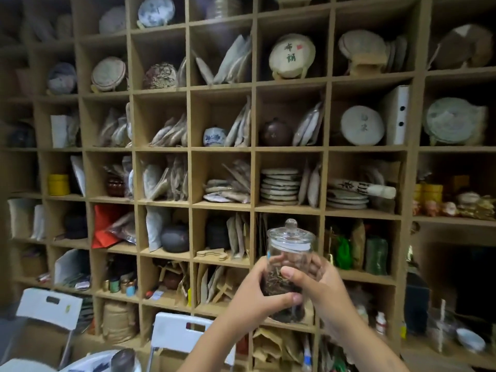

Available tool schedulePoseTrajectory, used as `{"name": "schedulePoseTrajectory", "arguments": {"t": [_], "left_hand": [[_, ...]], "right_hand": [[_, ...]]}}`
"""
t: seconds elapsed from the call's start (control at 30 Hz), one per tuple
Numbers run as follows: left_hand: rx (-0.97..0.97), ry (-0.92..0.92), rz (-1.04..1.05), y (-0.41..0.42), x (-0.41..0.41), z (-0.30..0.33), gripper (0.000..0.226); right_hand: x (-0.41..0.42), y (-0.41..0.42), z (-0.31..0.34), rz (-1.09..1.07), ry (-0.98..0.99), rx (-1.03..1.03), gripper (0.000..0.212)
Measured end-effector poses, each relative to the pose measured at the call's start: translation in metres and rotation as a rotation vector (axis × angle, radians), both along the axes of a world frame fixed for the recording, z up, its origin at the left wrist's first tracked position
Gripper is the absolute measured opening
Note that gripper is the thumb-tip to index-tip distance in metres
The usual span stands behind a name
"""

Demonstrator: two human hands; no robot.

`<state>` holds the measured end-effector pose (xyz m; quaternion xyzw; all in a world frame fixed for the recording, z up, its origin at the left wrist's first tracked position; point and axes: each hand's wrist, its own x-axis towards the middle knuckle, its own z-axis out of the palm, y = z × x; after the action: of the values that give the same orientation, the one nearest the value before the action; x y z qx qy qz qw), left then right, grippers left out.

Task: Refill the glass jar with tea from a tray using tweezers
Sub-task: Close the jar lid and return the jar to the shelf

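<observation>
Both hands hold the glass jar [290, 267] up at lower centre right: the left hand [257, 291] wraps its near left side, the right hand [322, 283] its right. Fingers hide much of the dark tea [276, 284] inside; the lid [291, 237] is on. Two white chairs [48, 307] stand lower left. Behind, a wooden shelf wall [189, 149] holds blurred wrapped tea cakes [292, 55].

Two bare forearms reach up from the lower edge, with no sleeves, watch or bracelet showing on them. The left hand [257, 292] and right hand [320, 284] wear no gloves or rings. Fingernails are short and unpainted.
</observation>
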<state>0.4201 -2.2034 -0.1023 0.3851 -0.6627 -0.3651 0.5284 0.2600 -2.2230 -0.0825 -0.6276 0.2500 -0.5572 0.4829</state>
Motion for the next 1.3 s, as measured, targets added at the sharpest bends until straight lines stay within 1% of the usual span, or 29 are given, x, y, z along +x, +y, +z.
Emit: {"name": "schedulePoseTrajectory", "arguments": {"t": [0.13, 0.27, 0.33, 0.43, 0.47, 0.57, 0.7, 0.8, 0.9, 1.03, 1.13, 1.2, 1.3], "left_hand": [[-0.011, -0.023, -0.002, -0.077, 0.016, 0.005, 0.055], [-0.047, -0.033, 0.013, -0.153, 0.034, 0.019, 0.057], [-0.075, -0.033, 0.022, -0.191, 0.043, 0.031, 0.053], [-0.092, -0.056, 0.01, -0.248, 0.06, 0.056, 0.051], [-0.104, -0.068, 0.018, -0.267, 0.065, 0.064, 0.053], [-0.137, -0.088, 0.058, -0.322, 0.077, 0.081, 0.054], [-0.111, -0.048, 0.066, -0.383, 0.083, 0.096, 0.047], [-0.067, 0.041, 0.082, -0.424, 0.086, 0.098, 0.049], [-0.067, 0.123, 0.19, -0.462, 0.086, 0.086, 0.043], [-0.062, 0.102, 0.291, -0.5, 0.084, 0.064, 0.047], [-0.084, 0.075, 0.358, -0.515, 0.083, 0.055, 0.048], [-0.105, 0.036, 0.393, -0.518, 0.081, 0.052, 0.042], [-0.119, -0.005, 0.437, -0.523, 0.079, 0.049, 0.04]], "right_hand": [[0.017, -0.076, 0.004, -0.033, 0.0, -0.009, 0.055], [0.034, -0.147, 0.018, -0.098, 0.006, -0.027, 0.051], [0.044, -0.184, 0.029, -0.14, 0.008, -0.037, 0.058], [0.062, -0.239, 0.051, -0.193, 0.029, -0.03, 0.076], [0.067, -0.258, 0.058, -0.208, 0.033, -0.034, 0.075], [0.082, -0.31, 0.076, -0.227, 0.057, -0.055, 0.06], [0.096, -0.376, 0.095, -0.248, 0.076, -0.037, 0.059], [0.106, -0.421, 0.102, -0.242, 0.097, -0.003, 0.065], [0.113, -0.465, 0.1, -0.233, 0.096, 0.043, 0.068], [0.119, -0.51, 0.091, -0.24, 0.148, 0.07, 0.074], [0.122, -0.529, 0.083, -0.233, 0.153, 0.061, 0.07], [0.125, -0.535, 0.079, -0.221, 0.144, 0.054, 0.066], [0.127, -0.544, 0.073, -0.203, 0.119, 0.054, 0.046]]}}
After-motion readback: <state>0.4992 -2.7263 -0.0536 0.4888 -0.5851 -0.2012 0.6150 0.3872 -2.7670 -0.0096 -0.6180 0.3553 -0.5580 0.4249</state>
